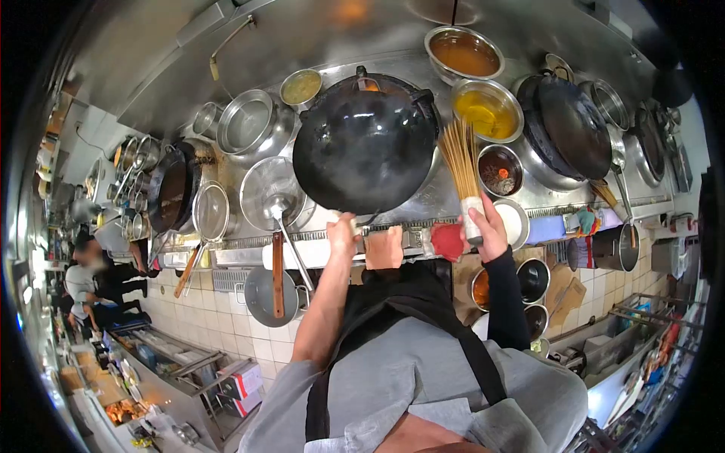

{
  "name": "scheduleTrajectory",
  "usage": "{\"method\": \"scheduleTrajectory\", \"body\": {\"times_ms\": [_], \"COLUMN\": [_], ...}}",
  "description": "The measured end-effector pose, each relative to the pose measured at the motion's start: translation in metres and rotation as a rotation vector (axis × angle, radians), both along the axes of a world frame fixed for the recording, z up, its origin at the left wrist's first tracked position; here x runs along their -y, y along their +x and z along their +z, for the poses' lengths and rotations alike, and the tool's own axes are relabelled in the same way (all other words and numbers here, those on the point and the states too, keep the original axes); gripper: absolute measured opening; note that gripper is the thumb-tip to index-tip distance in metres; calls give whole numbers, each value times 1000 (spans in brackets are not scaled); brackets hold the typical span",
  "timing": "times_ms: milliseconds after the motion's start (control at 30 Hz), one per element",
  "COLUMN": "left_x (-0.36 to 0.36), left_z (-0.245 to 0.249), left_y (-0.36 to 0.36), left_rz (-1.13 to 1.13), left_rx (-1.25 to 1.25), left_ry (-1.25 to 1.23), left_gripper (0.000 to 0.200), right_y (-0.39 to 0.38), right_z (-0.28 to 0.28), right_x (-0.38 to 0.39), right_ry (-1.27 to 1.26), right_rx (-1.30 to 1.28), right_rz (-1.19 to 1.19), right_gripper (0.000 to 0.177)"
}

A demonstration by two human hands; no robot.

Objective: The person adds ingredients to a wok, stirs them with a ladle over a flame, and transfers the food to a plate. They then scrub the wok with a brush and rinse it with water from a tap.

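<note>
My right hand (pixel 489 228) is wrapped round the pale bound grip of a bamboo wok brush (pixel 459 155), whose long bristles point up and away from me. The brush is held upright, to the right of a large black wok (pixel 366 151) on the stove. That wok has a wet, shiny inside, with faint steam over it. At its near rim, my left hand (pixel 342 232) is closed, with something whitish at the fingers; the exact grip is partly hidden. A red cloth (pixel 448 241) and a pinkish cloth (pixel 384 248) lie along the stove's front edge between my hands.
Bowls of yellow oil (pixel 487 112) and brown liquid (pixel 464 54) stand behind at right. A second wok (pixel 570 124) is farther right. At left are a strainer (pixel 264 198), a ladle (pixel 279 205) and a metal pot (pixel 245 121). Other people (pixel 94 275) are at far left.
</note>
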State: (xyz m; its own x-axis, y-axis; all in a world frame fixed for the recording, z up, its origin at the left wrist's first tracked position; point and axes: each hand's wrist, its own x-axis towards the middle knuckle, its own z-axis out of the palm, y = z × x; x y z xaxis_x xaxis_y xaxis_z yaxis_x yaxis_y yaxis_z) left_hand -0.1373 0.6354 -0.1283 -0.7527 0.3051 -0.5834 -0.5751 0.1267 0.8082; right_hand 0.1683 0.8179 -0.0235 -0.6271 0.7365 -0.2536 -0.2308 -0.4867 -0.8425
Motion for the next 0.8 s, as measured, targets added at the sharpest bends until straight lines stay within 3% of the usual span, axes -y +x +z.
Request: {"method": "scheduleTrajectory", "body": {"times_ms": [67,133,267,400,433,500,600,633,700,733,767,800], "left_x": [-21,-40,-59,-40,-24,6,30,35,31,31,31,32], "left_z": [-7,-9,-36,-18,-18,-18,-22,-24,-33,-38,-34,-28], "left_y": [8,15,12,14,18,33,39,38,52,60,63,67], "left_rz": [-39,-36,-69,-238,-326,-504,-908,-1067,-1162,-1193,-1199,-1186], "left_rx": [40,20,112,252,182,39,-150,-213,-654,-871,-843,-850], "left_ry": [116,35,75,185,144,-23,-119,-122,-499,-695,-688,-714], "left_gripper": [25,20,17,24,39,51,70,77,80,82,84,82], "right_y": [-29,-60,-107,-127,-130,-133,-144,-149,-168,-186,-219,-244], "right_z": [14,26,4,-1,-4,-14,-47,-46,-40,-39,-32,-37], "right_x": [0,-2,-3,8,6,1,-12,-21,-56,-94,-131,-166], "right_ry": [-13,-100,87,271,315,398,1204,1225,1258,1319,1201,1348], "right_rx": [-128,-192,-5,246,297,398,574,621,705,679,1079,1288], "right_rz": [-15,1,100,241,292,395,331,472,750,914,1183,904], "right_gripper": [60,57,49,59,61,65,71,71,74,57,37,35]}}
